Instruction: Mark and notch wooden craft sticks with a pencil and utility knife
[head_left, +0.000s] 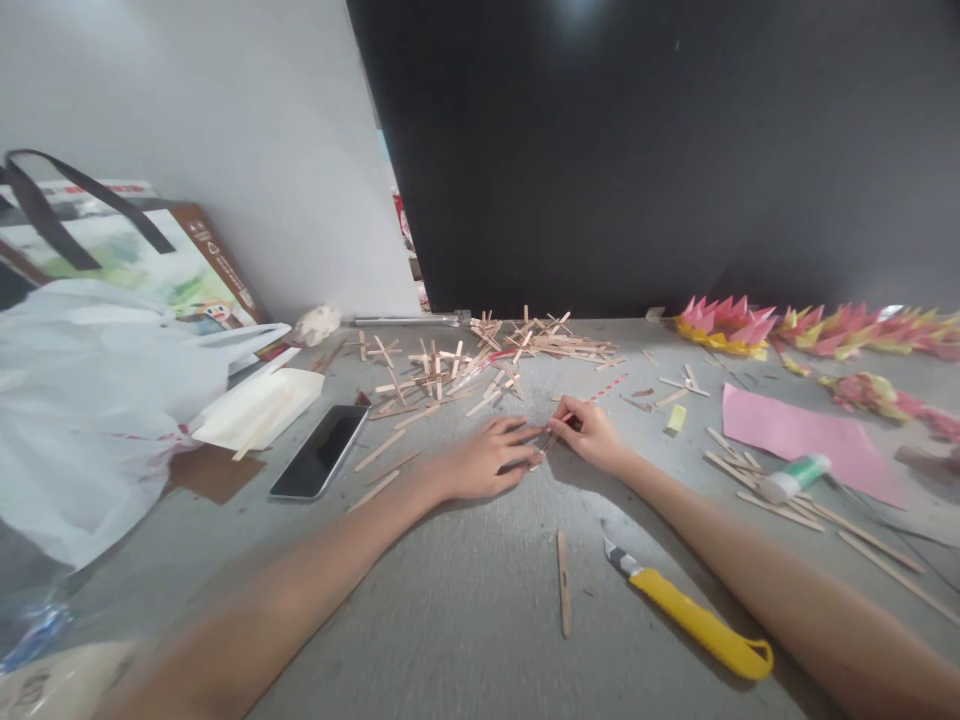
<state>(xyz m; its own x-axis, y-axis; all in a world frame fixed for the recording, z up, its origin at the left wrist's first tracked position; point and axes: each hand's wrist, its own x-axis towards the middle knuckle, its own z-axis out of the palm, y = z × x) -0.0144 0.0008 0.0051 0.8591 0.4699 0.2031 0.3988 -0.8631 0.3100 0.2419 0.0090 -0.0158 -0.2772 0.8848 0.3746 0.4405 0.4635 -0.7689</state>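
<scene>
Taking twelve o'clock as straight away from the person, with the hands at the dial's centre, a yellow cutter (697, 620) lies between four and five o'clock on the bench (420, 630), its metal end turned toward ten. A loose wooden stick (564, 585) rests at six.

At the centre, the step in hand appears to be handling a small, thin wooden piece (550, 440), which sits between the two hands. The next move probably calls for a steady right pinch, with the left fingertips bracing or guiding the piece.

The left hand (491, 460) is low and palm down, fingers stretched toward three; whether it grips anything I cannot tell. The right hand (589, 435) points toward nine, thumb and forefinger closed on the piece, the other fingers curled.

Beyond, a red-dashed strip (609, 388) lies between one and two, and a heap of wooden sticks (559, 343) spreads around eleven and twelve.
</scene>
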